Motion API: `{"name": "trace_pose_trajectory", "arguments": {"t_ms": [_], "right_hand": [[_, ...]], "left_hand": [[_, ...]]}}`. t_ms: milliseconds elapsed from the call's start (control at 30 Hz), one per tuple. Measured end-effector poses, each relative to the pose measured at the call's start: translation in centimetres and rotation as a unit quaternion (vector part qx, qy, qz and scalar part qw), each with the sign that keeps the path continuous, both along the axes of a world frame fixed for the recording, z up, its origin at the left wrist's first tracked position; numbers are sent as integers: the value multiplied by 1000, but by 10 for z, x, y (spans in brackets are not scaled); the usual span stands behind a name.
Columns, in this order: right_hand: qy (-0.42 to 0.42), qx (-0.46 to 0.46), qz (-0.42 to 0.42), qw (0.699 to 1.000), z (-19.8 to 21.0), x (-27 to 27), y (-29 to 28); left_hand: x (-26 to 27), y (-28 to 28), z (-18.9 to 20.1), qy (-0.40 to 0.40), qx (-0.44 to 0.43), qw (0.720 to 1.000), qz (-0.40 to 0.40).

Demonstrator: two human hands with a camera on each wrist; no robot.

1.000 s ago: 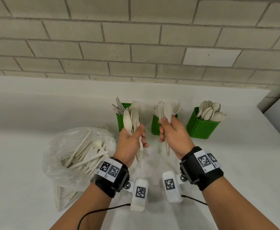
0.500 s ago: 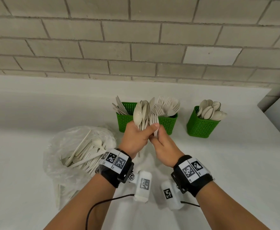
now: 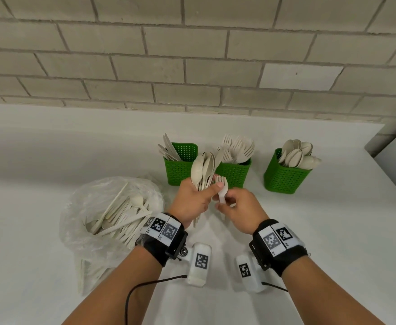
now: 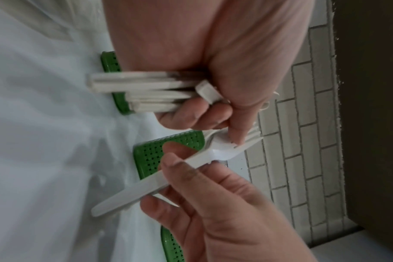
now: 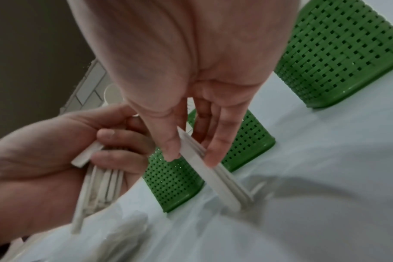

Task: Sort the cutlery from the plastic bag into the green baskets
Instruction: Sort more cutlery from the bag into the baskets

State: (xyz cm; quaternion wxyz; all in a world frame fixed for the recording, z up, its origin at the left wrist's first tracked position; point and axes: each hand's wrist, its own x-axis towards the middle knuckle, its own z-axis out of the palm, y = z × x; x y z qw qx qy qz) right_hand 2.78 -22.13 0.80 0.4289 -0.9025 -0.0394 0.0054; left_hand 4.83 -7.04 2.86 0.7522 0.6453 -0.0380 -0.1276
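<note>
The right hand [image 3: 239, 208] pinches a fork [image 3: 221, 191] by its handle, tines toward the upper frame, just below the middle green basket [image 3: 234, 174], while the left hand [image 3: 192, 202] grips the spoon bundle [image 3: 203, 170].

Left hand [image 3: 192, 199] gripped a spoon bundle [image 3: 204, 170]; beside it, right hand [image 3: 240, 208] pinched a fork [image 3: 221, 191].

Even light; blurred, distorted wrist views
</note>
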Motion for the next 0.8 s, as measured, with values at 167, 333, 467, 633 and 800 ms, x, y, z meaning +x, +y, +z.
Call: {"name": "trace_pose_trajectory", "arguments": {"t_ms": [167, 333, 467, 633, 800], "right_hand": [[-66, 39, -47, 996, 36, 7, -13], [-167, 100, -132, 972, 85, 34, -36], [-153, 110, -156, 969, 84, 55, -44], [-94, 43, -178, 979, 67, 70, -46], [-71, 63, -168, 981, 62, 64, -42]], "left_hand": [[5, 3, 11, -2, -43, 998, 37], [9, 6, 18, -12, -64, 997, 38], [6, 3, 19, -8, -58, 998, 39], [3, 2, 24, 3, -68, 997, 25], [3, 4, 25, -5, -73, 997, 6]]}}
